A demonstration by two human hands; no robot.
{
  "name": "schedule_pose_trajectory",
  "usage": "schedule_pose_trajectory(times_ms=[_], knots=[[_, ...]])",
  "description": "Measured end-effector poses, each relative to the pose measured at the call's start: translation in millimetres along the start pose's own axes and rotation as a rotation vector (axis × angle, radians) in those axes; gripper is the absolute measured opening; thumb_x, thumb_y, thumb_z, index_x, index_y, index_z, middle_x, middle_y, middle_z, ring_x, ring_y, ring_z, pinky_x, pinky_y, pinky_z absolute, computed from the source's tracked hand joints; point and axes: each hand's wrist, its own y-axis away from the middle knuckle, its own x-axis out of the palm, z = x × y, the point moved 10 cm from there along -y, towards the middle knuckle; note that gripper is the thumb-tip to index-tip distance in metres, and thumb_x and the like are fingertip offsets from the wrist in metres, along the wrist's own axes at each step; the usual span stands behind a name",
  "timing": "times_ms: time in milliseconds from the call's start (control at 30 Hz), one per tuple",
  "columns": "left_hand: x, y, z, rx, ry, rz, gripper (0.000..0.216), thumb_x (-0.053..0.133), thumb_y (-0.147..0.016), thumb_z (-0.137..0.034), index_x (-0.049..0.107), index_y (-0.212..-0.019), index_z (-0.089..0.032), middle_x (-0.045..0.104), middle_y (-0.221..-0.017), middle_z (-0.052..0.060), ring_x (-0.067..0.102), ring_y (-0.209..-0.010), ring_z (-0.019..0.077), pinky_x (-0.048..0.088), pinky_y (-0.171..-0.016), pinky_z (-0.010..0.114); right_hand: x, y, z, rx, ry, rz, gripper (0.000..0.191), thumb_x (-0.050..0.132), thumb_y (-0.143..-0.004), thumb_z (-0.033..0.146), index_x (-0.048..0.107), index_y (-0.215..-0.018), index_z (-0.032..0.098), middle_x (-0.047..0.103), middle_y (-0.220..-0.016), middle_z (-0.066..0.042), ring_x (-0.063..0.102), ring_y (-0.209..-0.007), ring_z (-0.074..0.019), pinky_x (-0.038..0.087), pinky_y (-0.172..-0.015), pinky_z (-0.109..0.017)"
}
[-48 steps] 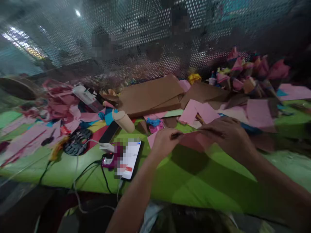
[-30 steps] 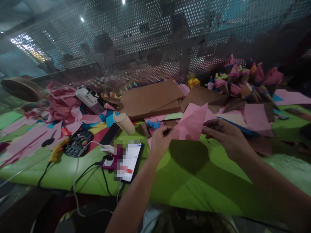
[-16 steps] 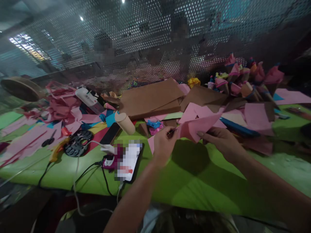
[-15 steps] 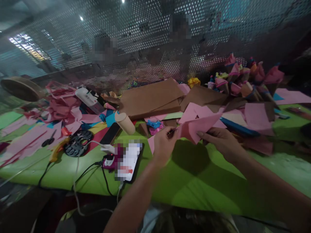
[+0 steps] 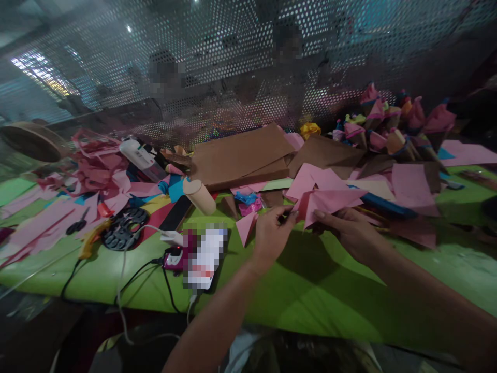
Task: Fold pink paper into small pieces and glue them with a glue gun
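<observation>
Between my hands a sheet of pink paper is held up over the green tabletop, bent along a fold and pointed at its right end. My left hand pinches its left edge with thumb and fingers. On the right side my right hand grips the lower edge, thumb on the near face and fingers behind. More pink sheets lie just beyond. A small pink paper triangle rests left of my left hand, near a bundle of blue and magenta material.
A phone on a cable and a purple plug block lie left of my arms. Brown cardboard is behind. Further left are a yellow-handled glue gun, scissors and pink scraps. Paper cones stand at the back right.
My left hand has moved slightly right, closer to my right hand. The held pink paper has tilted and now shows a sharper fold, and the small triangle is more exposed.
</observation>
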Motion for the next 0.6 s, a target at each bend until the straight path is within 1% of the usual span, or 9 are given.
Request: schedule_pose_trajectory(times_ms=[100, 200, 333, 433, 600], knots=[[7, 1, -1, -0.027, 0.091, 0.072, 0.023, 0.064, -0.092, -0.024, 0.08, -0.108, -0.019, 0.081, -0.108, 0.009, 0.074, -0.096, 0.023, 0.058, -0.088, 0.038, -3, 0, 0, -0.01, 0.006, -0.028, 0.046, 0.091, -0.056, 0.065, 0.073, -0.058, 0.023, 0.073, -0.066, -0.005, 0.062, -0.061, -0.0178, 0.054, -0.064, -0.032], [13, 1, -1, -0.046, 0.166, 0.132, 0.025, 0.062, -0.09, -0.021, 0.081, -0.106, -0.022, 0.081, -0.108, 0.007, 0.073, -0.101, 0.0229, 0.057, -0.094, 0.039, -2, 0, 4, -0.035, 0.018, -0.045, 0.047, 0.089, -0.057, 0.068, 0.073, -0.058, 0.023, 0.073, -0.067, -0.006, 0.062, -0.063, -0.0192, 0.054, -0.061, -0.032], [25, 2, 7, -0.156, 0.329, 0.225, 0.029, 0.058, -0.089, -0.018, 0.081, -0.106, -0.02, 0.081, -0.102, 0.006, 0.073, -0.096, 0.0204, 0.058, -0.092, 0.036, -1, 1, 10, -0.05, 0.015, -0.066, 0.052, 0.089, -0.053, 0.071, 0.07, -0.055, 0.022, 0.07, -0.065, -0.005, 0.061, -0.062, -0.0184, 0.053, -0.059, -0.032], [29, 3, 12, -0.231, 0.39, 0.254, 0.028, 0.06, -0.088, -0.019, 0.082, -0.106, -0.02, 0.081, -0.1, 0.005, 0.072, -0.096, 0.0197, 0.057, -0.093, 0.035, -2, 2, 11, -0.045, 0.023, -0.074, 0.052, 0.09, -0.053, 0.07, 0.068, -0.053, 0.023, 0.069, -0.065, -0.005, 0.058, -0.06, -0.017, 0.051, -0.058, -0.032], [31, 2, 14, -0.252, 0.458, 0.283, 0.028, 0.062, -0.088, -0.02, 0.082, -0.107, -0.021, 0.081, -0.102, 0.006, 0.072, -0.103, 0.0214, 0.055, -0.1, 0.039, -3, 1, 10, -0.034, 0.011, -0.087, 0.05, 0.094, -0.049, 0.064, 0.07, -0.058, 0.021, 0.067, -0.062, -0.004, 0.057, -0.059, -0.0167, 0.049, -0.058, -0.032]])
